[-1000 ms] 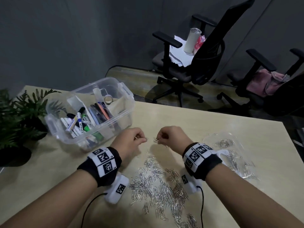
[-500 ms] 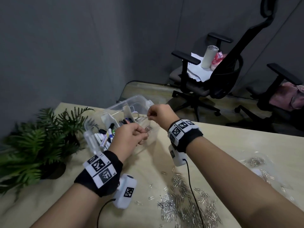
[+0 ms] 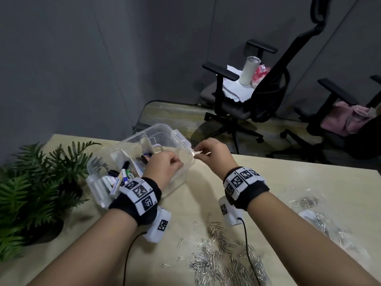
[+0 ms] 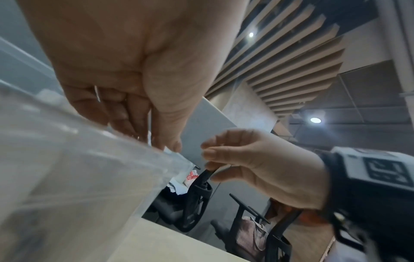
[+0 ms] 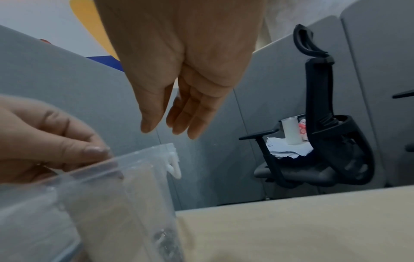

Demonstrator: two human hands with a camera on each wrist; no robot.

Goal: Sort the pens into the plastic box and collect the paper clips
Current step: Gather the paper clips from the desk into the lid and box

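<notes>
Head view shows both hands over the plastic box [image 3: 165, 133]: left hand [image 3: 162, 166] curled around paper clips [image 4: 97, 93], right hand [image 3: 212, 151] loosely spread and empty, loose paper-clip pile [image 3: 222, 263] lying nearer the body.

Box [image 3: 158, 131] sits at table's [image 3: 268, 172] far-left, open top; both hands over its near-right corner. Left hand [image 3: 162, 166] hangs over the rim, covering the right compartment; right hand [image 3: 212, 151] just off the corner, above the latch. Inside, pens [image 3: 121, 176] fill the left/near compartments; dividers stand up betw. them. Plant [image 3: 41, 182] crowds the box's left side, fronds touching its wall. Clips [image 3: 222, 259] spread thick over near-centre table, wrist cables trailing across them. Plastic bag [image 3: 321, 221] w/ more clips at right. Bare tabletop betw. box and clip pile, and far-right behind the bag. Chairs [image 3: 257, 96] stand well past the far edge.
</notes>
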